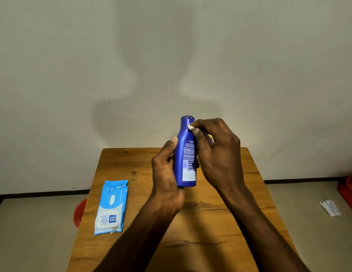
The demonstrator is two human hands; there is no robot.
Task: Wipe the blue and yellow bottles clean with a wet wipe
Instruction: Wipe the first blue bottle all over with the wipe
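Observation:
The blue bottle (186, 154) is held upright above the wooden table (131, 169), its printed back label facing me. My left hand (167, 173) grips its lower body from the left. My right hand (216, 154) pinches a small white wet wipe (190, 127) against the bottle's neck, just under the cap. A sliver of the yellow bottle (210, 136) shows behind my right hand; the rest of it is hidden.
A blue pack of wet wipes (111, 207) lies flat on the table's left side. A red stool (79, 213) peeks out by the table's left edge. On the floor at right are a red crate (350, 191) and a white wrapper (330, 207). A wall stands close behind.

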